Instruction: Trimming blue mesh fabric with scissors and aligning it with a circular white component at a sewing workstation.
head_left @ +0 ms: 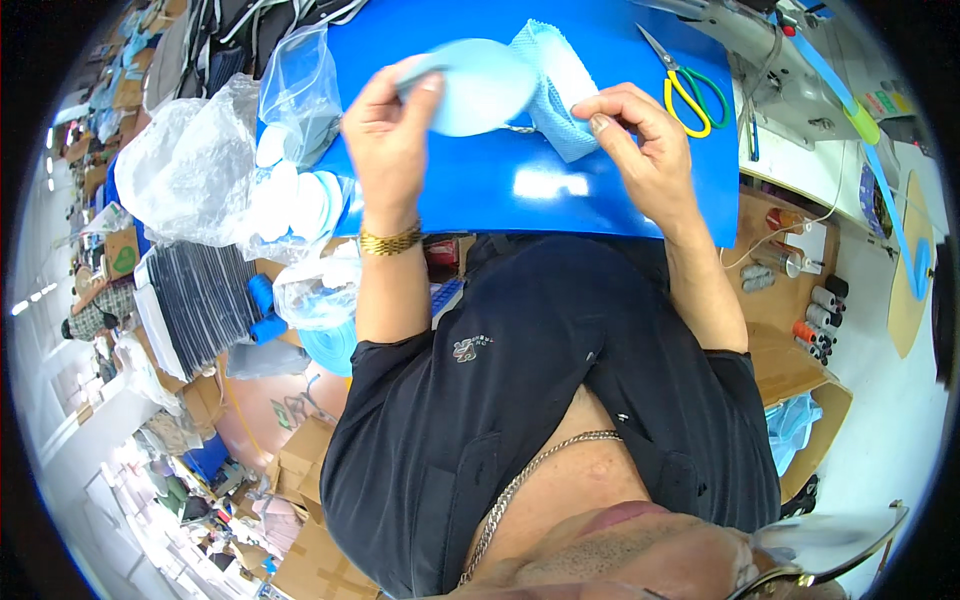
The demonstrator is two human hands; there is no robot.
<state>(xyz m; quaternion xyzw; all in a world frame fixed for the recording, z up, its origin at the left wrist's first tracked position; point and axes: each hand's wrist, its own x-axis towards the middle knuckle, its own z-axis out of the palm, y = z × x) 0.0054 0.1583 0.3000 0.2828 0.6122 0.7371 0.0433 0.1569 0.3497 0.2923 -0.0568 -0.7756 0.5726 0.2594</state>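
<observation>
Between the thumb and fingers of my left hand (388,135) is the edge of a flat, light blue round fabric disc (485,90), raised above the blue tabletop (440,205). A gold-coloured band circles that wrist. My right hand (648,150) pinches the near right edge of a light blue mesh fabric band (550,110), which is joined in a loop and tilted on its side. The disc's right edge overlaps the loop in view; whether the two touch I cannot tell.
Scissors (690,100) with yellow and green handles lie right of the mesh loop. Clear plastic bags (190,160) and a pile of white round pieces (300,210) are at the left. A sewing machine (800,85) stands at the right, with a light blue strip (885,175) hanging there.
</observation>
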